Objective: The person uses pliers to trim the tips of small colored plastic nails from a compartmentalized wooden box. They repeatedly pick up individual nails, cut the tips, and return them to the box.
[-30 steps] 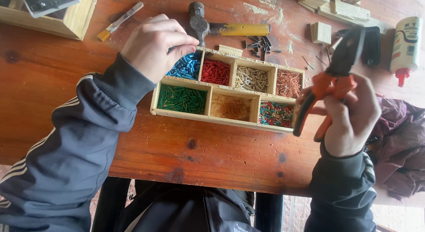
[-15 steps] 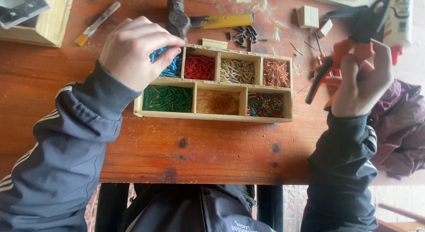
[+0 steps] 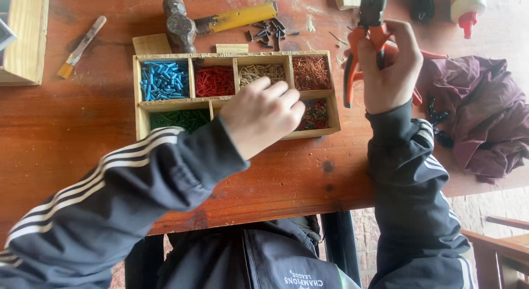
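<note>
A wooden compartment tray (image 3: 138,110) lies on the brown table (image 3: 71,129), with blue (image 3: 163,79), red (image 3: 215,80), tan (image 3: 263,72), copper (image 3: 311,72), green (image 3: 179,119) and mixed-colour (image 3: 316,113) small pins in separate cells. My left hand (image 3: 264,115) hovers over the tray's lower middle cell, fingers curled, hiding that cell; whether it holds a pin is unclear. My right hand (image 3: 388,74) grips orange-handled pliers (image 3: 363,32) just right of the tray, jaws pointing away from me.
A hammer (image 3: 212,21) with a yellow handle lies behind the tray beside loose dark nails (image 3: 270,31). A small chisel (image 3: 81,46) and a wooden box (image 3: 25,41) sit at left. A glue bottle (image 3: 467,6) and a maroon cloth (image 3: 479,115) are at right.
My left hand moved from the blue cell at the tray's upper left to the lower middle cell. My right hand with the pliers stayed beside the tray's right side.
</note>
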